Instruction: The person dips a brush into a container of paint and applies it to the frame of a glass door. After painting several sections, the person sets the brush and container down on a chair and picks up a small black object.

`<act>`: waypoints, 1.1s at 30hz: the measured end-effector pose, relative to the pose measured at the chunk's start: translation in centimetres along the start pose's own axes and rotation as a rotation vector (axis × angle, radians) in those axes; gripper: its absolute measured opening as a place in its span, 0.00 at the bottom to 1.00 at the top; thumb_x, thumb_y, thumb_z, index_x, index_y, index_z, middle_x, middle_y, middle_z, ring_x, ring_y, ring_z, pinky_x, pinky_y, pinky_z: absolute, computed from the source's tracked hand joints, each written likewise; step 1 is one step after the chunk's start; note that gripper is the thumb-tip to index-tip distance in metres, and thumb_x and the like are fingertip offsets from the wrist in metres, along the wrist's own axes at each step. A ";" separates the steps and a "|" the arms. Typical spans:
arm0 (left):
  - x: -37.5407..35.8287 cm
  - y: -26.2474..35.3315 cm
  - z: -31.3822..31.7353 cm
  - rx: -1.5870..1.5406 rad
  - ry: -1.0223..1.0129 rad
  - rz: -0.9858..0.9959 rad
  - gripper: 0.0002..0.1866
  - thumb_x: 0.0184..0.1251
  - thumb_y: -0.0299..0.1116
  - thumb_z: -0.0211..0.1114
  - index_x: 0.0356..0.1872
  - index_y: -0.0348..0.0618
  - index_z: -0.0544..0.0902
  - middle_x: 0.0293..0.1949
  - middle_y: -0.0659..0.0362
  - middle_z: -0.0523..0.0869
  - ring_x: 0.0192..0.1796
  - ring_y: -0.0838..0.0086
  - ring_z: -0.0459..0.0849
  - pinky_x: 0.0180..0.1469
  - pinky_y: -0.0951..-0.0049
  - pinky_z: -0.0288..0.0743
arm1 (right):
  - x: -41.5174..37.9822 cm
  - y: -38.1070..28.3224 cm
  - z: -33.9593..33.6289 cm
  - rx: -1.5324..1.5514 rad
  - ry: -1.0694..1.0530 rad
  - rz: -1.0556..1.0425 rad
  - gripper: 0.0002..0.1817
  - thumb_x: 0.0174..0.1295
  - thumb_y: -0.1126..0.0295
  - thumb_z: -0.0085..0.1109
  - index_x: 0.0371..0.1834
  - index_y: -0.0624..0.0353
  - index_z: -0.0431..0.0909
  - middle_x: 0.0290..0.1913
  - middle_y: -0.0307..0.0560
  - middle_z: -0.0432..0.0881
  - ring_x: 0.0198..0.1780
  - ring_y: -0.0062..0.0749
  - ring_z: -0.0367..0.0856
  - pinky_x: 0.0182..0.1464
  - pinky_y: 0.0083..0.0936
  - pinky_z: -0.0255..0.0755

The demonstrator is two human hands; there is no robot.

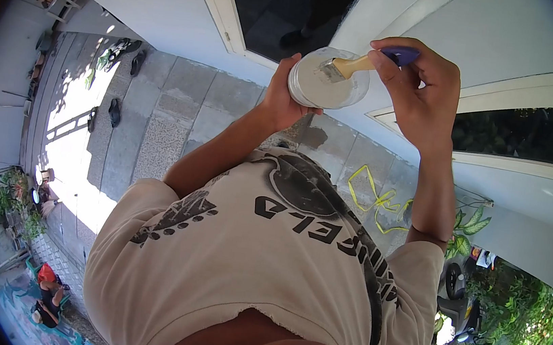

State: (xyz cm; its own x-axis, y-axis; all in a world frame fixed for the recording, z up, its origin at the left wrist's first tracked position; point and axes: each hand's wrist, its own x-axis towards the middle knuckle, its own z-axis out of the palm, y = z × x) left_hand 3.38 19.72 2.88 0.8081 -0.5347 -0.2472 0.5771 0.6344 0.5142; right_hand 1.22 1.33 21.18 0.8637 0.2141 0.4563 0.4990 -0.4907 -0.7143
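Note:
My left hand (286,97) is wrapped round the side of a clear plastic tub (361,95), which holds pale grey-white paint (316,93). In my right hand (429,88) is a paintbrush (355,66) with a wooden neck and a purple handle end, pinched between thumb and fingers. The brush slants down to the left over the tub's opening, its metal band and bristle end overlapping the paint. Both hands are out in front of my chest, close to the white frame of a dark glass pane.
White-framed dark panes (526,133) flank the white wall. Yellow strapping (382,199) lies on the paved floor (174,110). Dark sandals (115,112) are at left. Far lower left, a person (49,300) sits. Plants (513,308) and a motorbike (457,309) are at lower right.

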 end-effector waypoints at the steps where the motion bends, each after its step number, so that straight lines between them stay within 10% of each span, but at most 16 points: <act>1: 0.0 0.0 0.1 -0.005 0.012 -0.002 0.34 0.73 0.64 0.34 0.64 0.53 0.73 0.52 0.56 0.84 0.45 0.62 0.86 0.35 0.63 0.79 | 0.0 0.0 -0.1 0.023 -0.025 0.013 0.07 0.60 0.71 0.69 0.37 0.63 0.85 0.24 0.36 0.82 0.18 0.09 0.57 0.20 0.17 0.48; 18: 0.8 0.2 0.8 0.035 0.044 -0.035 0.35 0.72 0.67 0.34 0.63 0.55 0.73 0.50 0.56 0.84 0.43 0.60 0.86 0.33 0.66 0.77 | 0.6 0.7 0.5 -0.106 -0.088 -0.070 0.07 0.61 0.71 0.68 0.39 0.61 0.85 0.29 0.38 0.85 0.17 0.12 0.55 0.20 0.16 0.48; 20: 0.9 0.3 0.7 0.034 0.043 -0.031 0.35 0.72 0.67 0.34 0.63 0.55 0.73 0.50 0.56 0.84 0.43 0.59 0.86 0.32 0.66 0.77 | 0.8 0.4 0.7 -0.172 -0.065 -0.103 0.08 0.59 0.68 0.68 0.35 0.62 0.85 0.27 0.44 0.84 0.16 0.25 0.68 0.22 0.23 0.63; 26: 1.2 0.6 0.6 -0.004 0.042 -0.039 0.34 0.72 0.67 0.35 0.63 0.55 0.73 0.51 0.56 0.84 0.43 0.57 0.86 0.33 0.65 0.78 | 1.0 0.4 0.5 -0.163 -0.123 -0.035 0.08 0.59 0.68 0.67 0.36 0.61 0.84 0.27 0.45 0.84 0.17 0.29 0.72 0.22 0.24 0.64; 33: 2.1 0.4 -0.3 -0.056 0.062 -0.089 0.38 0.69 0.70 0.34 0.64 0.57 0.74 0.49 0.56 0.85 0.38 0.58 0.86 0.32 0.64 0.78 | 1.2 0.8 -0.2 0.045 -0.093 0.064 0.06 0.60 0.75 0.68 0.38 0.63 0.84 0.22 0.34 0.78 0.20 0.10 0.59 0.22 0.15 0.53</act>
State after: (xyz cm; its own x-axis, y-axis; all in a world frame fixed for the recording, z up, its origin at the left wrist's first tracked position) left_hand 5.38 18.97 2.35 0.7580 -0.5561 -0.3410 0.6514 0.6171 0.4415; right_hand 2.69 1.00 21.28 0.8958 0.2619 0.3592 0.4433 -0.4675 -0.7648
